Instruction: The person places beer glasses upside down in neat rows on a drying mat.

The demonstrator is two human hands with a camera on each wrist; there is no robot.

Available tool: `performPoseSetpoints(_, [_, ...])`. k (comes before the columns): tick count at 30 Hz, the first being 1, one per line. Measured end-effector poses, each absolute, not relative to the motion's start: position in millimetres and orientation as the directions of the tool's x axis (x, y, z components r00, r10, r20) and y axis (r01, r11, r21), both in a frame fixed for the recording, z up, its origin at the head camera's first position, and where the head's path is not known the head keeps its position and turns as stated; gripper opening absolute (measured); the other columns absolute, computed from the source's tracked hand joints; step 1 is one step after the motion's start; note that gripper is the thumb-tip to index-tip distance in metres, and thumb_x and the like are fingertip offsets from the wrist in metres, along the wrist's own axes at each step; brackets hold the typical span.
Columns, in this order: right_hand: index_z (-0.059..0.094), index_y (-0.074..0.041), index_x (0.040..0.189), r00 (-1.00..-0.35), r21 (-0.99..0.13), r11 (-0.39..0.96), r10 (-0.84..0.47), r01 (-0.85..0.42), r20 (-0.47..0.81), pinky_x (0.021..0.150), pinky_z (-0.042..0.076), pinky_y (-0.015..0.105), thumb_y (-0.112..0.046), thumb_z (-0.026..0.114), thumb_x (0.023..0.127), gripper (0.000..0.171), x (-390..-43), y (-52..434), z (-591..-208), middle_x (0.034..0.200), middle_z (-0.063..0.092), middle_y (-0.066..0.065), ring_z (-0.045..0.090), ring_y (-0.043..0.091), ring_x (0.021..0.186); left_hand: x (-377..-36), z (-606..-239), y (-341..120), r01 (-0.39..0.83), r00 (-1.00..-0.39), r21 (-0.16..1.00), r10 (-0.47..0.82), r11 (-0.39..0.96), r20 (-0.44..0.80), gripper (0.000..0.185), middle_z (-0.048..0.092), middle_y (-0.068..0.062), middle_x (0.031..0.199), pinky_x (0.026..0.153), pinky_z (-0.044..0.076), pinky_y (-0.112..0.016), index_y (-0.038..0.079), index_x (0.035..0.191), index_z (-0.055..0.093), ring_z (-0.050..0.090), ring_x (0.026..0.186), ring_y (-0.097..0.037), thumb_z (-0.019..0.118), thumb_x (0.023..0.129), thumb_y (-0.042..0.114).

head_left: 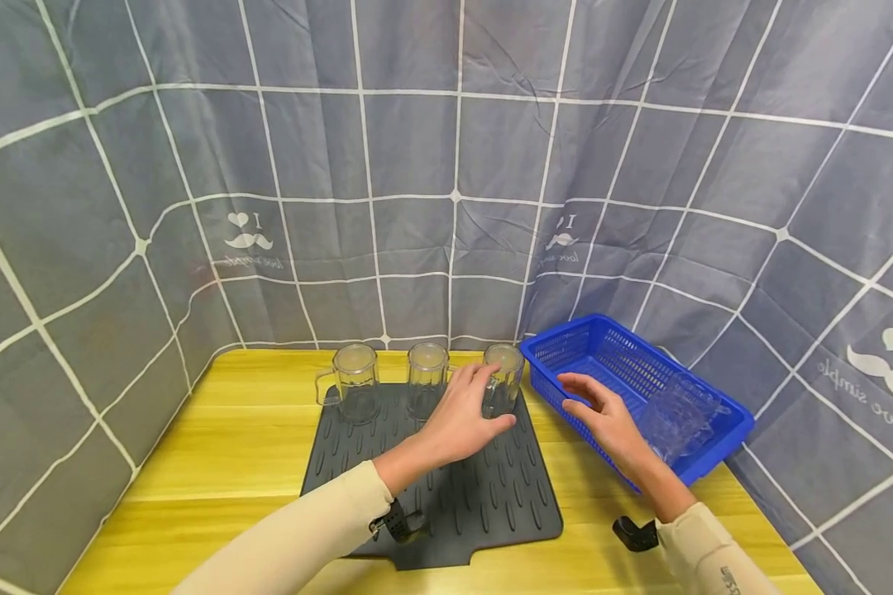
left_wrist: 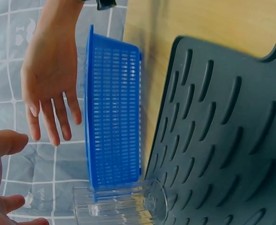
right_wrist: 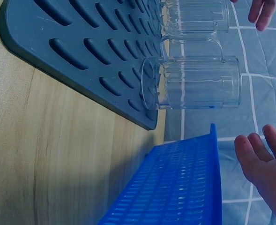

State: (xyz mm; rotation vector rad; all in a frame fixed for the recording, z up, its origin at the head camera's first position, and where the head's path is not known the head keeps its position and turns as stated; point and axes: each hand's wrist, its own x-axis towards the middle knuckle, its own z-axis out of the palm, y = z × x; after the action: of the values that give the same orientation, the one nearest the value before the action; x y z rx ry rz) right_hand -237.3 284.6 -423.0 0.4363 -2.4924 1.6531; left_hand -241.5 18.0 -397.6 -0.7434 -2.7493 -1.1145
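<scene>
Rightmost glass mug (head_left: 503, 388) is standing on the grey drying mat (head_left: 446, 487), last in a three-mug row; I'm hovering my left hand (head_left: 461, 421) beside it, fingers spread, touching nothing; right hand (head_left: 603, 417) is hanging open over the blue basket (head_left: 565, 347), more mugs (head_left: 677, 421) inside

Left hand (head_left: 465, 417) beside rightmost mug (head_left: 503, 380) on grey mat (head_left: 484, 496), right hand (head_left: 603, 417) over blue basket (head_left: 714, 450)
</scene>
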Motion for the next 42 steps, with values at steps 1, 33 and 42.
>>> performPoseSetpoints(1, [0.052, -0.007, 0.143, -0.951, -0.881, 0.362, -0.171, -0.303, 0.256, 0.094, 0.045, 0.01, -0.027, 0.059, 0.103, 0.045, -237.2, 284.4, -422.4, 0.149, 0.049, 0.015, 0.042, 0.035, 0.141, -239.2, -397.5, 16.2, 0.465, -0.879, 0.639, 0.406, 0.613, 0.251, 0.076, 0.037, -0.009, 0.157, 0.112, 0.04, -0.052, 0.019, 0.156, 0.036, 0.034, 0.146, -0.028, 0.068, 0.092, 0.046])
performPoseSetpoints(33, [0.051, -0.013, 0.145, -0.947, -0.851, 0.427, -0.232, -0.305, 0.223, 0.096, 0.046, 0.013, -0.025, 0.059, 0.104, 0.044, -234.0, 298.5, -409.5, 0.15, 0.048, 0.011, 0.047, 0.027, 0.137, -198.6, -427.7, -39.6, 0.317, -0.909, 0.85, 0.391, 0.42, 0.146, 0.073, 0.04, -0.006, 0.153, 0.102, 0.048, -0.052, 0.022, 0.154, 0.038, 0.047, 0.137, -0.03, 0.071, 0.092, 0.041])
performPoseSetpoints(42, [0.049, -0.011, 0.147, -0.938, -0.799, 0.493, -0.213, -0.344, 0.273, 0.095, 0.045, 0.011, -0.026, 0.059, 0.103, 0.047, -237.3, 311.0, -400.3, 0.151, 0.047, 0.014, 0.046, 0.028, 0.135, -200.4, -429.5, -50.5, 0.316, -0.919, 0.85, 0.359, 0.421, 0.163, 0.072, 0.043, -0.007, 0.15, 0.099, 0.05, -0.052, 0.02, 0.153, 0.041, 0.048, 0.135, -0.031, 0.072, 0.092, 0.041])
